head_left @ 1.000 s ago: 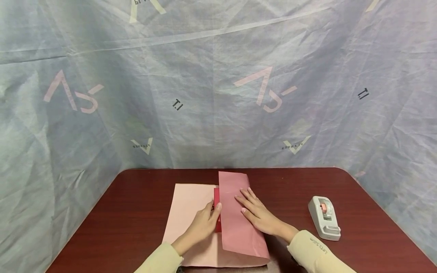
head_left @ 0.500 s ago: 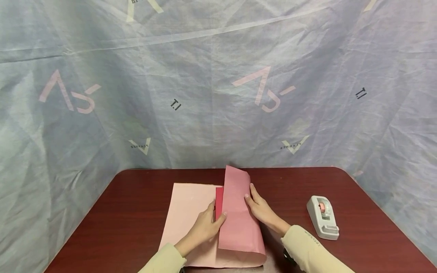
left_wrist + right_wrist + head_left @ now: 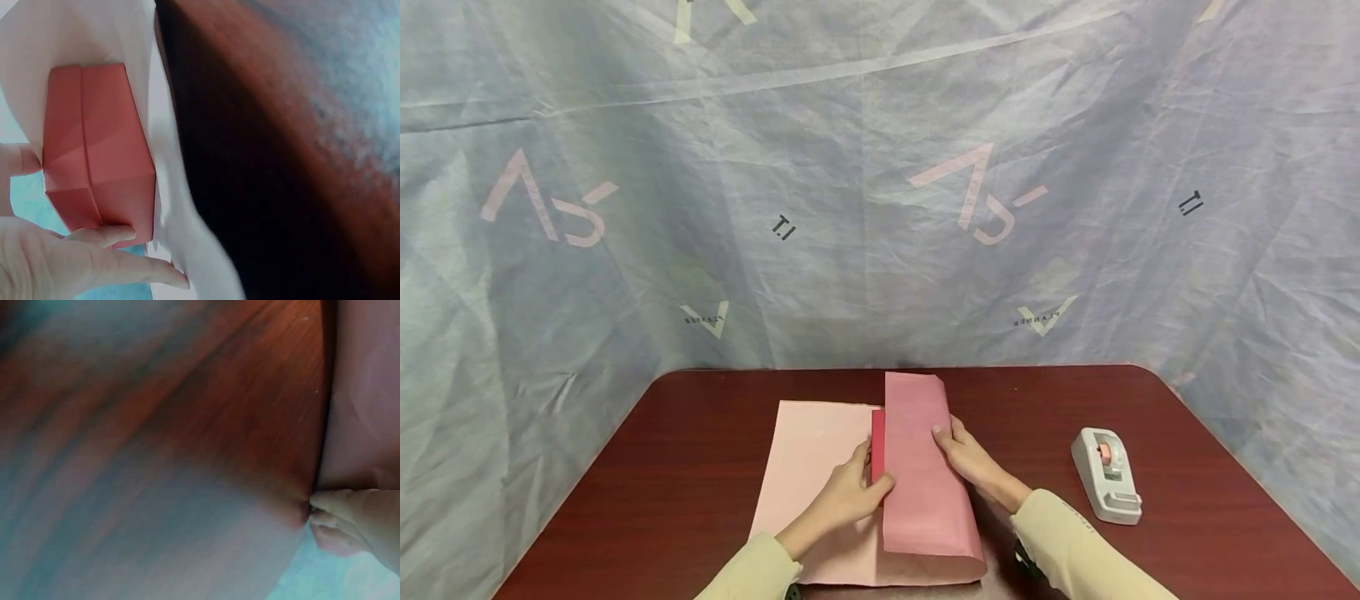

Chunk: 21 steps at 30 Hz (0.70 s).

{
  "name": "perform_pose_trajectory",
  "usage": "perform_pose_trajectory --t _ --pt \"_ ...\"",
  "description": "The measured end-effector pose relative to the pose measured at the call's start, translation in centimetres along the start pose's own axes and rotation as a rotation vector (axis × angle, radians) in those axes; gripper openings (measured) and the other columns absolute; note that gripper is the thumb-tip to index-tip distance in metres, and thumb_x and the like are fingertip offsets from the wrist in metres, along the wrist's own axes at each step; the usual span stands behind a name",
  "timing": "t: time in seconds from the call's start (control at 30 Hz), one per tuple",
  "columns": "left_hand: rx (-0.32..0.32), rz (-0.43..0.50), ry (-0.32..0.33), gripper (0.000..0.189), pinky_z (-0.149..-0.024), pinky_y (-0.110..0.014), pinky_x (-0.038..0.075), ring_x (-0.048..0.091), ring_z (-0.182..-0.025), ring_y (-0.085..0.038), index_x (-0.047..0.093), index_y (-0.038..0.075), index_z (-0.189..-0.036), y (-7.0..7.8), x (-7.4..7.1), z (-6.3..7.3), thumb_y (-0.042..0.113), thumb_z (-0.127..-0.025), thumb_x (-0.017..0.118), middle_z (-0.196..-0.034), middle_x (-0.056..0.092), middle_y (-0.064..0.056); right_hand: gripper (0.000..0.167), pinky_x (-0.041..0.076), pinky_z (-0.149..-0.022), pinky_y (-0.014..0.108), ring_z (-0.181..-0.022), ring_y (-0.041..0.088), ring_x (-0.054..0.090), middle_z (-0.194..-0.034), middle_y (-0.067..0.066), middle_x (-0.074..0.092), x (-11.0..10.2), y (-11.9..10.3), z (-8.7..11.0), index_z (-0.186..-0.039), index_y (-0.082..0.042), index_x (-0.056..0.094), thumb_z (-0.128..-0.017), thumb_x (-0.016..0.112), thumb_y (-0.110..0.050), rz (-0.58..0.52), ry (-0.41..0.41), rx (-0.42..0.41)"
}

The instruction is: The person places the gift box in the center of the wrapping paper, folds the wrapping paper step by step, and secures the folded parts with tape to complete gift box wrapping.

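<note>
A red lidded box (image 3: 115, 156) lies on a sheet of wrapping paper (image 3: 820, 450), pale pink inside and deeper pink outside. The paper's right part is folded up over the box, so only a red strip of it shows in the head view. My left hand (image 3: 853, 492) holds the box at its left side, thumb up on the flap's edge and fingers against the box's side. On the other side my right hand (image 3: 972, 458) grips the folded paper, thumb on top. In the right wrist view, its fingertips (image 3: 322, 501) press at the paper's lower edge by the table.
A white tape dispenser (image 3: 1107, 477) with a roll of tape stands on the dark red-brown table (image 3: 647, 475) at the right. A grey printed cloth (image 3: 865, 183) hangs behind and on both sides of the table.
The right hand has gone from lying flat on the flap to gripping the paper's right fold. The flap lifted and shifted right, then came back down. The left hand stays at the box.
</note>
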<state>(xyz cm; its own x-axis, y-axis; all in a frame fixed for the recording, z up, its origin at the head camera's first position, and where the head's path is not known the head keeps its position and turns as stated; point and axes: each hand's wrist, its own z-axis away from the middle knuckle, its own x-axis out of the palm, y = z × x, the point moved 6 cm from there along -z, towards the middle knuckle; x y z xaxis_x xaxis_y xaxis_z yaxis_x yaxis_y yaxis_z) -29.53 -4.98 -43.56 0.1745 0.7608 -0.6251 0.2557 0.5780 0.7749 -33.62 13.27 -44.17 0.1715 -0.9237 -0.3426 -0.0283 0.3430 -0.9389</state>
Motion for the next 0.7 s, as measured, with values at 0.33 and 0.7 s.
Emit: perform_pose_trajectory --t 0.33,0.7 --pt "0.006 0.032 0.068 0.059 -0.096 -0.049 0.04 0.05 -0.116 -0.042 0.038 -0.009 -0.127 0.4 0.1 0.0 0.038 -0.093 0.048 -0.125 0.049 -0.033 0.066 0.009 -0.111 0.053 -0.139 0.037 0.005 -0.15 0.026 0.004 0.1 -0.3 0.1 -0.144 0.006 -0.001 -0.098 0.039 -0.021 0.13 -0.011 -0.093" --pt "-0.011 -0.018 0.076 0.066 -0.096 -0.051 0.04 0.049 -0.116 -0.043 0.031 -0.012 -0.134 0.4 -0.1 0.2 0.035 -0.092 0.049 -0.125 0.049 -0.034 0.059 0.009 -0.111 0.054 -0.139 0.037 0.006 -0.15 0.024 0.01 0.1 0.3 -1.5 -0.145 0.003 0.009 -0.1 0.031 -0.028 -0.044 0.022 0.038"
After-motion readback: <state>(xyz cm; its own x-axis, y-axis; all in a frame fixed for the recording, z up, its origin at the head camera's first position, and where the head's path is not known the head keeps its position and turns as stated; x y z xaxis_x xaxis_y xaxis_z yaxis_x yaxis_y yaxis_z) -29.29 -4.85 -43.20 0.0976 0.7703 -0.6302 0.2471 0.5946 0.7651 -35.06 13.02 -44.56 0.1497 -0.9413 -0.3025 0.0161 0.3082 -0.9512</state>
